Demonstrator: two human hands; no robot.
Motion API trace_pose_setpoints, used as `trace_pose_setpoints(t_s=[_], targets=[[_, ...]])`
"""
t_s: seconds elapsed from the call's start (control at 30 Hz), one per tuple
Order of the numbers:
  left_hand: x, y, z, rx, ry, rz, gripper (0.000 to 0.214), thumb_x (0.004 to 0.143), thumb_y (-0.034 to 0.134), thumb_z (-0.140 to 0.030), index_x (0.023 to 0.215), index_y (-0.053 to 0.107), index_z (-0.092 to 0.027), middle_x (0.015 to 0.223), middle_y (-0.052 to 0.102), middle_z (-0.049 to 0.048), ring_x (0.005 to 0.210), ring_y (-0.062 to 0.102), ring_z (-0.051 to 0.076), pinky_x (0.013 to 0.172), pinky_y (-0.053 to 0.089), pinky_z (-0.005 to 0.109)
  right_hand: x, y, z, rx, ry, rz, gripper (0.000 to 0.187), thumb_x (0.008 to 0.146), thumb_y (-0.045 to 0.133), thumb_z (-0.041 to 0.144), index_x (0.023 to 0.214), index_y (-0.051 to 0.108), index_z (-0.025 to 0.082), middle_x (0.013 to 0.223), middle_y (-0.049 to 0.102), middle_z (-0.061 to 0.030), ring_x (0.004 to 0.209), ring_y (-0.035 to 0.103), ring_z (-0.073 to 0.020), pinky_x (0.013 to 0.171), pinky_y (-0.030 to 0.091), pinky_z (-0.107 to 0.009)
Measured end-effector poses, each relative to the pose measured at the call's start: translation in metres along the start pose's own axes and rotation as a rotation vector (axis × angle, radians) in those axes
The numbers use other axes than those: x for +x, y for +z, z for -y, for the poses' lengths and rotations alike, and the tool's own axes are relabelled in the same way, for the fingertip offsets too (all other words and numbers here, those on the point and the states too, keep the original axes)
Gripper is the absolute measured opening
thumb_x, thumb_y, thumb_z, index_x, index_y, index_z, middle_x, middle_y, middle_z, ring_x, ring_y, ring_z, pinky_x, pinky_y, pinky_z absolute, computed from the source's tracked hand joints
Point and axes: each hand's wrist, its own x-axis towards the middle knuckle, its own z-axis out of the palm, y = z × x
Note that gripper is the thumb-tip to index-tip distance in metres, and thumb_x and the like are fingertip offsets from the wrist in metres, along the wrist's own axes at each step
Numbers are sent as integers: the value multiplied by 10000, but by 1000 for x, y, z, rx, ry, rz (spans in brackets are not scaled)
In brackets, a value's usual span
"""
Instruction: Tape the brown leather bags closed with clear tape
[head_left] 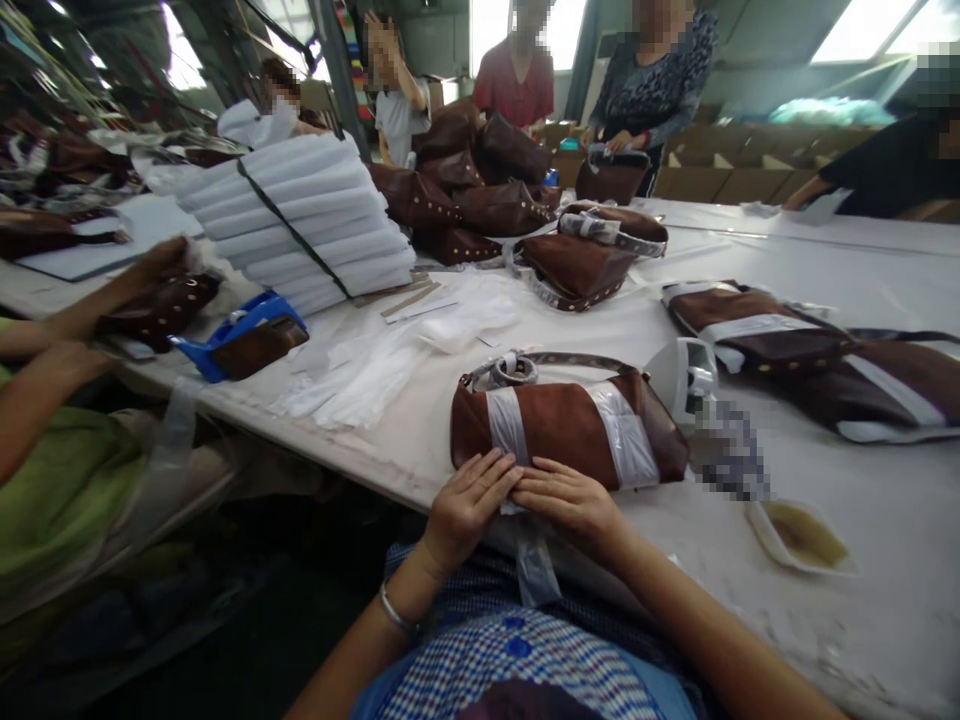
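Note:
A brown handbag (566,425) lies on the table in front of me, two bands of white wrapping around its body and its wrapped strap looped behind it. My left hand (469,500) rests against the bag's near lower edge with fingers stretched out. Beside it, my right hand (570,500) lies flat along the same edge, and the fingertips of both hands meet. Neither hand grips the bag. A clear plastic strip (536,565) hangs below my hands at the table edge.
To the left are a blue tape dispenser (240,335), thin white sheets (390,360) and a strapped white stack (300,215). A white device (684,380), more handbags (810,350) and a shallow dish of brownish stuff (801,535) are rightward. A co-worker's hands hold a bag far left.

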Motion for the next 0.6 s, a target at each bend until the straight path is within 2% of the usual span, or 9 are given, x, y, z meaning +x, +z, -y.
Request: trace_pose_setpoints(t_s=[0.1,0.17,0.3,0.37,0.43,0.5,0.6], targets=[[6,-5,4,27,19,42,414,974,493,-109,1382,515,-173,1389,597,90,1346,505,228,1091,486,438,-27,-8,19,-24,109,-1,449,969,549,186,1397,507,314,1216,710,-49,1164,647,-193,1073,499,-432],[9,-8,6,31,29,47,404,969,516,-135,1371,528,-170,1381,605,87,1333,520,229,1084,492,430,-50,-10,33,-86,202,21,558,943,611,251,1468,422,285,1283,670,-91,1227,605,-224,1078,496,-449],[16,-14,12,9,51,97,416,962,551,-193,1376,522,-163,1383,603,90,1323,530,223,1096,484,409,-81,-5,54,-181,298,267,800,889,663,435,1549,274,203,1501,454,-163,1407,400,-319,1134,413,-550],[20,-17,14,-6,46,127,437,963,549,-207,1396,502,-175,1399,589,86,1334,519,219,1106,476,407,-83,2,57,-202,319,340,799,906,635,386,1561,227,178,1556,367,-158,1452,310,-323,1155,371,-572],[25,-19,16,-14,42,139,449,960,551,-204,1405,493,-186,1403,587,78,1332,522,214,1108,474,401,-76,10,57,-209,321,337,747,917,588,261,1559,223,154,1571,341,-153,1471,269,-307,1169,346,-566],[29,-20,16,-16,42,139,448,950,567,-197,1393,506,-185,1398,593,70,1321,533,210,1104,477,388,-67,18,53,-208,309,298,694,897,533,133,1541,274,140,1558,368,-152,1467,285,-286,1171,352,-542],[33,-22,16,-14,51,137,446,935,590,-187,1375,523,-182,1392,598,65,1312,542,206,1102,478,374,-55,30,47,-203,250,200,622,851,487,21,1455,444,161,1506,459,-141,1434,357,-272,1144,398,-508]])
